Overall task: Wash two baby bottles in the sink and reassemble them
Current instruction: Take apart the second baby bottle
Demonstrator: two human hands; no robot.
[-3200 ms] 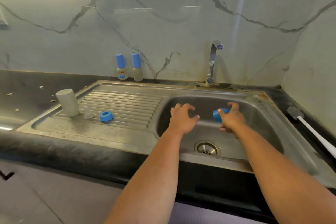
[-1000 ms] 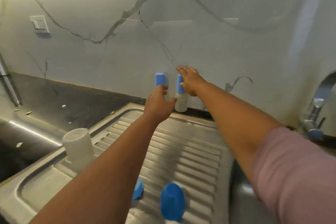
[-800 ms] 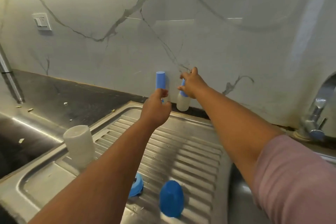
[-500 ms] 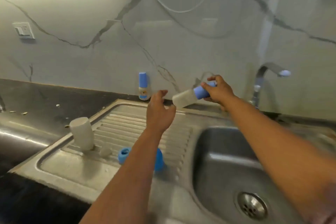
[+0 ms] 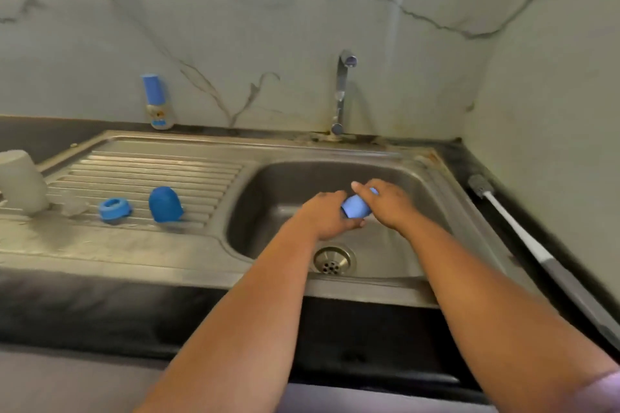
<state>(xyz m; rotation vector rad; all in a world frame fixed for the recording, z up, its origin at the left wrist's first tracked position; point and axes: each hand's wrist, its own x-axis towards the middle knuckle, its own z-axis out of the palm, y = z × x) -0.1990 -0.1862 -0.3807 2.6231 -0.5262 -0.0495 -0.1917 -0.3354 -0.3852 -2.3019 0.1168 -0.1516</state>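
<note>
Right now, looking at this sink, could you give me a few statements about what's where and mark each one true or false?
1. Both hands hold a blue-capped bottle over the sink basin. True: the left hand and right hand each have a grip on it.
2. Water is running from the tap. False: no stream is visible.
3. A blue cap and a blue ring lie on the draining board. True.
4. Two bottles stand against the back wall. False: only one bottle stands there.
5. The brush lies in the basin. False: it lies on the counter to the right.
</note>
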